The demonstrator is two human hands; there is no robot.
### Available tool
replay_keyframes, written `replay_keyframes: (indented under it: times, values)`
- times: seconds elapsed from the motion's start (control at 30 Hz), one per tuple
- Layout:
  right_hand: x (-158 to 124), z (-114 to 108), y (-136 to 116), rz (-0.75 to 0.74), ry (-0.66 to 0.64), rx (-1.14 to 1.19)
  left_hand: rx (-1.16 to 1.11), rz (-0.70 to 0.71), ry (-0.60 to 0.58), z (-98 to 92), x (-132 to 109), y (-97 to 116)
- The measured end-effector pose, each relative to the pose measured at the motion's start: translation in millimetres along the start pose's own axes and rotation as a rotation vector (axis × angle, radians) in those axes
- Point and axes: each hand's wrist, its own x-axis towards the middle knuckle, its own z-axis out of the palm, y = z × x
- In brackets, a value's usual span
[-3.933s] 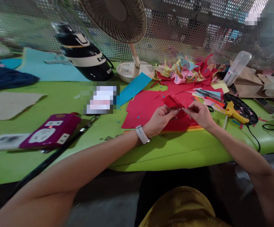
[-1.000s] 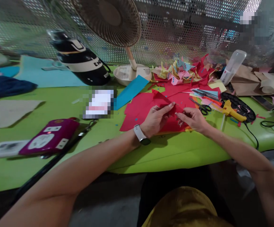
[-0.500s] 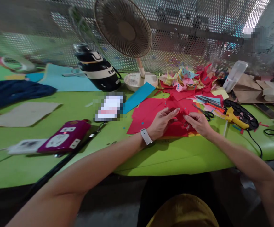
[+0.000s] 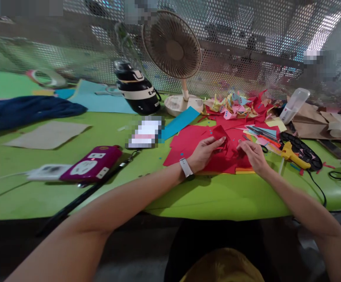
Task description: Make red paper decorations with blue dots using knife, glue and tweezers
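My left hand [image 4: 205, 153], with a watch [image 4: 186, 168] on its wrist, pinches a small folded piece of red paper [image 4: 219, 135] between thumb and fingers. Just to its right, my right hand [image 4: 253, 156] has its fingertips drawn together in a pinch; whatever lies between them is too small and blurred to make out. A gap separates the two hands. Beneath both are sheets of red paper [image 4: 185, 143] spread on the green tabletop [image 4: 164, 196]. Black-handled scissors [image 4: 264, 149] lie partly hidden behind my right hand.
A yellow glue gun [image 4: 295, 156] rests by a black palette [image 4: 311, 152] on the right. Cut paper pieces [image 4: 235, 105] pile up behind. Further left are a fan [image 4: 175, 49], a black bottle [image 4: 139, 94], a phone [image 4: 145, 133], a blue paper strip [image 4: 182, 123] and a purple power strip [image 4: 91, 164].
My right hand has drawn away from the left, and the red paper stands up more clearly in my left hand. The camera view has shifted, moving the background rightward.
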Motion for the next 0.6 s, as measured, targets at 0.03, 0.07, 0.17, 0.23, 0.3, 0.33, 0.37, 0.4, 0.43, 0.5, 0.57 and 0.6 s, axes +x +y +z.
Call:
replay_keyframes:
  times: [0.03, 0.07, 0.17, 0.23, 0.3, 0.33, 0.37, 0.4, 0.43, 0.5, 0.57, 0.6]
  values:
    - [1, -1, 0, 0.001, -0.002, -0.007, 0.002, 0.002, -0.002, 0.0, 0, 0]
    - [1, -1, 0, 0.003, -0.017, -0.021, 0.005, 0.005, 0.000, 0.1, 0, 0]
    - [2, -1, 1, 0.007, -0.068, -0.078, 0.007, 0.012, 0.012, 0.0, 1, 0]
    - [2, -1, 3, 0.004, -0.063, -0.085, 0.010, 0.016, 0.018, -0.5, 1, 0]
    - [3, -1, 4, -0.009, -0.059, -0.075, 0.023, 0.020, 0.014, -1.3, 2, -1]
    - [2, -1, 5, -0.015, -0.065, -0.080, 0.033, 0.023, 0.010, -1.8, 2, -1]
    - [2, 0, 6, -0.022, -0.075, -0.096, 0.042, 0.026, 0.002, -2.3, 3, -2]
    - [2, 0, 8, -0.031, -0.085, -0.122, 0.046, 0.028, -0.008, -2.8, 3, -2]
    - [2, 0, 9, -0.047, -0.084, -0.152, 0.043, 0.035, -0.019, -3.4, 3, -3]
    - [2, 0, 12, -0.101, -0.024, -0.219, 0.039, 0.068, -0.048, -4.4, 4, -3]
    - [4, -2, 12, -0.200, 0.079, -0.290, 0.052, 0.114, -0.066, -5.4, 5, -3]
    - [4, -4, 12, -0.263, 0.122, -0.325, 0.060, 0.133, -0.062, -5.8, 5, -2]
